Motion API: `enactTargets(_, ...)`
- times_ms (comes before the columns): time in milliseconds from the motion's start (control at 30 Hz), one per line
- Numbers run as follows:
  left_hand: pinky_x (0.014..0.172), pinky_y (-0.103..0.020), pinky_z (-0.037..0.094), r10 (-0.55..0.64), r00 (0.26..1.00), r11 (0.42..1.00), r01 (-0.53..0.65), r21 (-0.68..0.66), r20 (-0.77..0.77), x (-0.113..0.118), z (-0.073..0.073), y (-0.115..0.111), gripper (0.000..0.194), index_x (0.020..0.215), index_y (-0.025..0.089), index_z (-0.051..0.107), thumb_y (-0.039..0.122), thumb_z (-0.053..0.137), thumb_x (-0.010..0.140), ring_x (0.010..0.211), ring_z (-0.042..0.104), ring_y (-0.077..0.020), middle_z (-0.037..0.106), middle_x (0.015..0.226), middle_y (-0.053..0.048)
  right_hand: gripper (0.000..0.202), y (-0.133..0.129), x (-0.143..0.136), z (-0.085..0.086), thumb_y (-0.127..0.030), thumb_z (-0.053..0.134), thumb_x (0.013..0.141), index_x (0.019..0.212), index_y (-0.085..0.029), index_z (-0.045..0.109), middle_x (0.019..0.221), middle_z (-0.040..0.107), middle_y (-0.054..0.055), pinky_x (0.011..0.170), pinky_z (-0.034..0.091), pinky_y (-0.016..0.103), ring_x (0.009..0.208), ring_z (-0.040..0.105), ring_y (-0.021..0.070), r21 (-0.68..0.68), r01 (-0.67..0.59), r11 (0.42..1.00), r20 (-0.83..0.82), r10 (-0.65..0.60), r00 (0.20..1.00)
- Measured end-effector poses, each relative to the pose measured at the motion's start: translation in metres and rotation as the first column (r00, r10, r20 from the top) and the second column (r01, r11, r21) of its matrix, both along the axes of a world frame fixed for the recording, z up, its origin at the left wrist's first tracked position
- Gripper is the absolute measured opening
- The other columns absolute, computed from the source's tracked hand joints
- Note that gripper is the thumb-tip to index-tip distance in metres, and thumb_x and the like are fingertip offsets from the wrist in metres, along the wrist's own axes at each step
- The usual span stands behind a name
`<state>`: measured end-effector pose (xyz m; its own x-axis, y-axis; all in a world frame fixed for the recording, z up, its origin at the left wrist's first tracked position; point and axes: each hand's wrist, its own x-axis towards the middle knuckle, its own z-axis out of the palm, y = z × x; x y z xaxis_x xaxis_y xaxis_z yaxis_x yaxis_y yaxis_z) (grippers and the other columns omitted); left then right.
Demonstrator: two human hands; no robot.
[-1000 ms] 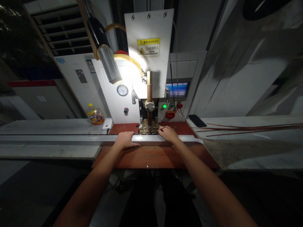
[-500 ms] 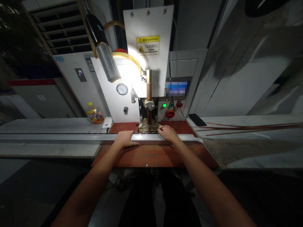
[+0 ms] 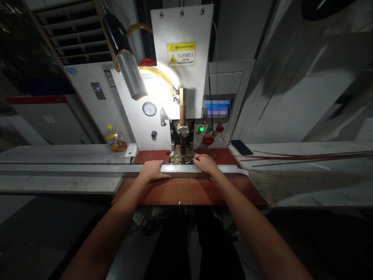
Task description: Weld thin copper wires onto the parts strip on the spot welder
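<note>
From my head camera, looking down, my left hand [image 3: 153,170] lies palm down over the long metal strip [image 3: 72,168], fingers curled across its top so it stays pressed to the red-brown worktop [image 3: 186,191] and cannot slide. My right hand [image 3: 206,163] rests on the same strip further right, fingers bunched and reaching forward toward the brass fixture [image 3: 181,157]; whether they pinch something small there I cannot tell, as the spot is too small and dim. The strip runs straight across in front of me, from far out on the left to just past my right wrist, passing directly before the fixture, under the vertical copper electrode [image 3: 182,116] of the white machine [image 3: 182,58]. I judge both hands flank that point to keep the strip lined up beneath it. A work lamp [image 3: 131,74] shines onto the pressure gauge [image 3: 149,109]. A green button [image 3: 201,128] glows beside the electrode. Thin copper rods [image 3: 305,158] lie well apart on the right, near a dark phone [image 3: 241,147]; a drink bottle [image 3: 115,139] stands on the left.
</note>
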<state>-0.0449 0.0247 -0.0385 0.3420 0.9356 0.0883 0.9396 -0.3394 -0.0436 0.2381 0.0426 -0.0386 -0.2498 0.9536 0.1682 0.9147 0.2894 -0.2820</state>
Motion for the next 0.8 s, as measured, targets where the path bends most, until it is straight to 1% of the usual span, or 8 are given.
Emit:
enactTargets(167,0.079,-0.037,0.046,-0.001,1.000,1.000,0.001,0.009,-0.005,0.000,0.002,-0.002,0.080,0.103,0.024,0.062,0.088,0.048,0.058,0.096,0.064,-0.0320,0.070,0.106,-0.011,0.038,-0.003,-0.001,0.003,-0.038,0.036,0.091,0.102,-0.025,0.070,0.110,0.070,0.004,0.084,0.039,0.024,0.100,0.061,0.0195,-0.015,0.013,1.000,0.001,-0.013,1.000)
enactTargets(400,0.082,-0.038,0.046,-0.002,1.000,1.000,0.003,-0.015,0.019,0.001,0.003,-0.003,0.081,0.107,0.025,0.062,0.088,0.050,0.057,0.100,0.063,-0.0324,0.069,0.109,-0.011,0.038,-0.004,-0.002,0.006,-0.036,0.035,0.092,0.101,-0.024,0.070,0.106,0.071,0.005,0.081,0.039,0.023,0.097,0.062,0.0185,-0.024,0.013,1.000,0.018,-0.013,1.000)
enactTargets(467,0.085,-0.037,0.045,-0.029,0.999,0.999,0.030,-0.042,0.030,-0.001,0.005,-0.001,0.084,0.111,0.025,0.061,0.088,0.052,0.055,0.103,0.062,-0.0325,0.068,0.113,-0.010,0.038,-0.004,-0.002,0.006,-0.036,0.035,0.092,0.101,-0.024,0.069,0.106,0.071,0.005,0.081,0.039,0.023,0.097,0.062,0.0186,-0.024,0.014,1.000,0.032,-0.014,0.999)
enactTargets(600,0.093,-0.032,0.042,-0.135,0.989,0.983,0.142,-0.118,0.059,-0.013,0.010,0.007,0.095,0.127,0.026,0.054,0.082,0.062,0.051,0.114,0.057,-0.0303,0.061,0.128,-0.009,0.039,-0.004,-0.001,0.006,-0.037,0.034,0.093,0.104,-0.024,0.068,0.107,0.071,0.005,0.082,0.038,0.023,0.098,0.062,0.0187,-0.025,0.018,1.000,0.043,-0.017,0.999)
enactTargets(667,0.093,-0.034,0.042,-0.108,0.994,0.987,0.111,-0.113,0.032,-0.022,0.010,0.010,0.097,0.128,0.025,0.055,0.083,0.061,0.050,0.115,0.057,-0.0315,0.062,0.127,-0.010,0.039,-0.004,-0.001,0.006,-0.038,0.033,0.093,0.104,-0.024,0.068,0.107,0.071,0.005,0.083,0.038,0.023,0.098,0.062,0.0185,-0.020,0.016,1.000,0.039,-0.015,0.999)
enactTargets(800,0.086,-0.036,0.045,-0.052,0.999,0.995,0.052,-0.082,-0.001,-0.032,0.005,0.010,0.088,0.118,0.025,0.061,0.086,0.054,0.055,0.108,0.061,-0.0323,0.067,0.118,-0.010,0.039,-0.003,-0.002,0.005,-0.037,0.032,0.094,0.103,-0.024,0.068,0.108,0.071,0.004,0.084,0.038,0.023,0.099,0.062,0.0182,-0.008,0.003,1.000,0.034,-0.003,0.999)
